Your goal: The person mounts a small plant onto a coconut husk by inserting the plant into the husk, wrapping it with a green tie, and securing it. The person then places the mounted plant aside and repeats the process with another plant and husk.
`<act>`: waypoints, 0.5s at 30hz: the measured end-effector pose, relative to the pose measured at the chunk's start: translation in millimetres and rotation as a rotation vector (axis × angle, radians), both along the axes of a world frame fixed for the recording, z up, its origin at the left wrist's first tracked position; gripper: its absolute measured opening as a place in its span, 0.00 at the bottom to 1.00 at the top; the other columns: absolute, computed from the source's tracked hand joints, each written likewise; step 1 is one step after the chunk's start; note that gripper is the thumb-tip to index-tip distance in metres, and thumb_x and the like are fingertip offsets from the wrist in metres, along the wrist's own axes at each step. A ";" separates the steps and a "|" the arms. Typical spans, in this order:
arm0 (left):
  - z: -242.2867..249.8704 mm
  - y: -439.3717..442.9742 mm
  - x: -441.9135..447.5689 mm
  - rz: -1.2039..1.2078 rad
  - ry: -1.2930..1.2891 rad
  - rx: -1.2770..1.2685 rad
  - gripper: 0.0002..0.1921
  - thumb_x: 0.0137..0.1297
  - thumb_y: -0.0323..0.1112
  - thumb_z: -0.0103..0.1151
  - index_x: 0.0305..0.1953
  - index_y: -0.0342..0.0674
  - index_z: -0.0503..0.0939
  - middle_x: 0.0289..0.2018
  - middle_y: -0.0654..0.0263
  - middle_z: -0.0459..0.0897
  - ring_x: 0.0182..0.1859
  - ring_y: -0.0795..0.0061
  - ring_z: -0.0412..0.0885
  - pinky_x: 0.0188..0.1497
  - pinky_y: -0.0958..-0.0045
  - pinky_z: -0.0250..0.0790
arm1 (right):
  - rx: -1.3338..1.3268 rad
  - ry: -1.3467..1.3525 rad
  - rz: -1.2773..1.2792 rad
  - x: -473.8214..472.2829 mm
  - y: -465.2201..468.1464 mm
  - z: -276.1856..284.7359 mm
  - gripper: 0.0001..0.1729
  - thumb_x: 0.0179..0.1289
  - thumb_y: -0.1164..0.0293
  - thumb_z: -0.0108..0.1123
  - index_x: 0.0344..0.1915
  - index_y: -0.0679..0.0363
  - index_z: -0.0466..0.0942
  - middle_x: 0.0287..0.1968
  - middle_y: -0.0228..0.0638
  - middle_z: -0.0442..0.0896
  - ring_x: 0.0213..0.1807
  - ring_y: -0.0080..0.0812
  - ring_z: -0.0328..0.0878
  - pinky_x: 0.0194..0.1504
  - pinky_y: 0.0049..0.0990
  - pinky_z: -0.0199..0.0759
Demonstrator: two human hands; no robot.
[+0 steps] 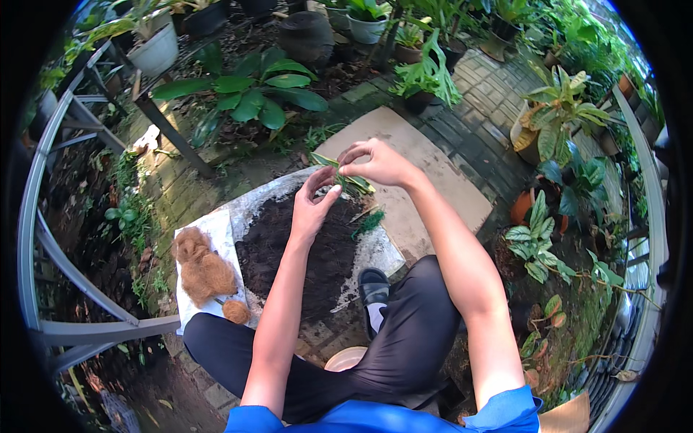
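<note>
A small plant [358, 184] with narrow, yellow-edged green leaves is held up over the far end of a heap of dark soil [303, 249]. My left hand [316, 203] curls round its near left side, thumb and fingers bent about it. From above right, my right hand [376, 162] pinches at the same spot between thumb and forefinger. Thin green strands show between the fingers; whether the right fingertips grip a strand or a leaf is unclear. A loose tangle of green twine [370, 223] lies at the soil's right edge, below the hands.
The soil rests on a whitish sheet [387, 251], beside a flat brown board [406, 140]. Brown coconut fibre [206, 270] and a small fibre ball [236, 312] lie left on white sacking [219, 227]. Potted plants and metal rails [32, 216] surround me. A pale basin [345, 358] sits between my legs.
</note>
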State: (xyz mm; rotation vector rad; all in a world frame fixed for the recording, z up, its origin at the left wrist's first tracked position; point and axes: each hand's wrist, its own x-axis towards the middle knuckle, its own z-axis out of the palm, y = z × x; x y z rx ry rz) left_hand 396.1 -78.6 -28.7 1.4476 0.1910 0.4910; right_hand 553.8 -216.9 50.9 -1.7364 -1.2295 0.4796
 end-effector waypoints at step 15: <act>76.9 111.3 -149.0 0.292 0.247 0.332 0.13 0.74 0.38 0.59 0.42 0.31 0.81 0.33 0.68 0.81 0.38 0.80 0.74 0.45 0.72 0.70 | 0.036 -0.128 0.368 -121.2 141.7 24.1 0.16 0.54 0.66 0.66 0.37 0.67 0.83 0.38 0.45 0.86 0.43 0.43 0.85 0.48 0.36 0.77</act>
